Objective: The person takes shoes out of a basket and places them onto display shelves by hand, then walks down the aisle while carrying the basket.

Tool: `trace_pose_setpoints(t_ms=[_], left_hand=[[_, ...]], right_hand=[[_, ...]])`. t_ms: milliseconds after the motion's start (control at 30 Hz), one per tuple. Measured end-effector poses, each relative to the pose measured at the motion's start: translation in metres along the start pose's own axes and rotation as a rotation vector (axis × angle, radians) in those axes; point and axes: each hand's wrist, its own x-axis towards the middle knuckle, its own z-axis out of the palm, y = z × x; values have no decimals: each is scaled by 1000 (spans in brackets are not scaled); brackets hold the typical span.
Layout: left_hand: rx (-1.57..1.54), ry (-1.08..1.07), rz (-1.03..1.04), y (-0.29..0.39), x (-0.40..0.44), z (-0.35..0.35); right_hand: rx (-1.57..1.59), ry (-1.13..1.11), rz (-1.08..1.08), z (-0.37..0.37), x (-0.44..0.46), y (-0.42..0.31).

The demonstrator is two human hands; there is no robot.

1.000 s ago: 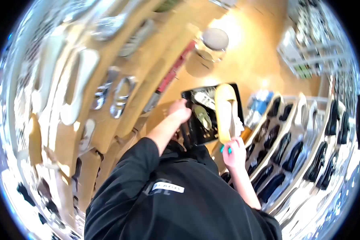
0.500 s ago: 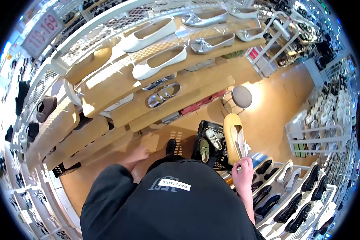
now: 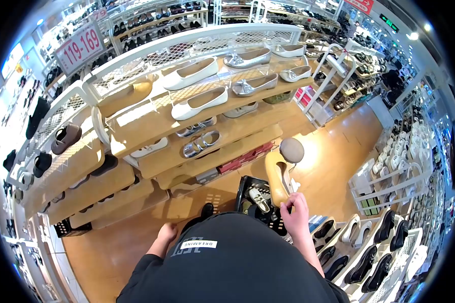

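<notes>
My right hand (image 3: 295,213) pinches a tan flat shoe (image 3: 274,178) at its near end. The shoe hangs beside a black crate (image 3: 242,194), partly covering it and a round stool behind. Inside the crate lies a pale shoe (image 3: 259,200), with a darker green one partly hidden. On the left, my left hand (image 3: 168,233) hangs low over the wooden floor, its fingers curled in and nothing visible in them. Another tan flat (image 3: 136,92) lies on the top shelf at the left, near white flats (image 3: 199,103).
A tiered wooden shelf (image 3: 136,136) with silver and white shoes spans the front. The round stool (image 3: 291,150) stands on the floor beyond the crate. A rack of black and white shoes (image 3: 361,262) is close on my right, and a white rack (image 3: 389,187) stands farther right.
My view has tilted up, showing more of the store beyond. My left hand has moved down and its fingers look more clearly curled. The tan flat stays in my right hand.
</notes>
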Motion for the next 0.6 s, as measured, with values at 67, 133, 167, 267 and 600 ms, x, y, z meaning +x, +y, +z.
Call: trace_pose_setpoints(t_ms=[67, 133, 167, 267, 600], left_hand=[[-52, 28, 151, 57, 15, -21], [-210, 152, 485, 134, -3, -64], [-276, 185, 731, 167, -13, -84], [-265, 185, 938, 275, -84, -147], [-7, -73, 1263, 362, -127, -147]], right_hand=[[12, -40, -7, -1, 2, -6], [35, -47, -90, 2, 4, -6], [41, -50, -100, 1, 5, -15], [89, -138, -56, -5, 8, -36], [107, -219, -220, -3, -3, -54]])
